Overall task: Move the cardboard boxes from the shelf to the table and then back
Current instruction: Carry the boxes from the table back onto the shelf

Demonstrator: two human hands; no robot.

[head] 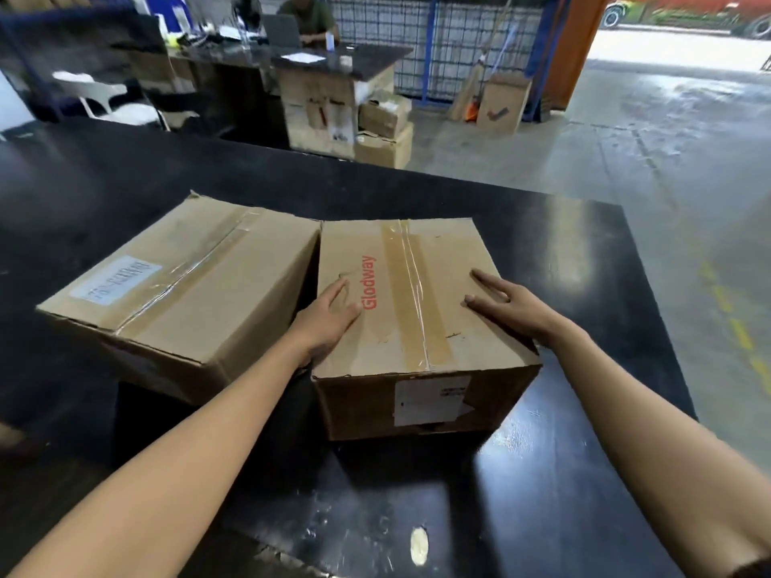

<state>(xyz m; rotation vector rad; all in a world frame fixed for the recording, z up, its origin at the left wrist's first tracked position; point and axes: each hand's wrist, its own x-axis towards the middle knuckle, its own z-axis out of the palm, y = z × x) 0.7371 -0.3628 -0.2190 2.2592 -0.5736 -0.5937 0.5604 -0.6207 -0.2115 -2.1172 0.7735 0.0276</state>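
Two taped cardboard boxes stand side by side on the black table (563,473). The right box (417,327) carries red "Glodway" lettering and a white label on its near face. The left box (179,285) is larger, has a white label on top, and its right side touches the Glodway box's far left corner. My left hand (327,317) lies flat on the Glodway box's top at its left edge, fingers straight. Flat on the same top near the right edge rests my right hand (507,304), fingers spread. The shelf is not in view.
Beyond the table stands a dark desk (333,62) with papers, a laptop and a seated person (308,14). Stacked cardboard boxes (384,131) sit on the floor beside it. A broom and a leaning carton (502,104) stand by a wire fence. Concrete floor lies to the right.
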